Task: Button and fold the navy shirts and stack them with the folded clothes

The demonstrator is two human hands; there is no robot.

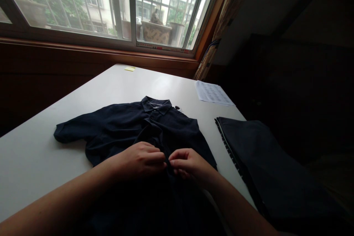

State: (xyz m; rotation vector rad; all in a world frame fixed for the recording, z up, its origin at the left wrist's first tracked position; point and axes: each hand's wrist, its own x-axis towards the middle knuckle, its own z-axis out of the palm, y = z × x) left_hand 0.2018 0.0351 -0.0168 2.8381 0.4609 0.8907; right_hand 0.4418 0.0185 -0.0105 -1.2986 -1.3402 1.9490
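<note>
A dark shirt (118,129) lies spread on the white worktop (105,88), its collar (164,108) towards the far edge and one short sleeve (70,129) reaching out towards the left edge. The left hand (145,158) is curled over the shirt's front, fingertips closed on the cloth, while the right hand (189,163) pinches the same front strip between thumb and forefinger. The two hands are close beside each other, a narrow gap between them; what lies under the fingertips is too small and dark to tell. Below the hands the shirt runs into deep shadow. A small black-and-white object (178,108) sits just beside the collar, on the right-edge side. A yellow slip (129,69) lies near the far left corner, and printed papers (214,93) lie at the far right corner. Folded dark cloth (257,155) lies along the right edge, well apart from the hands. Beyond the far edge is a window (132,7), with a gathered curtain (212,51) at its right side.
</note>
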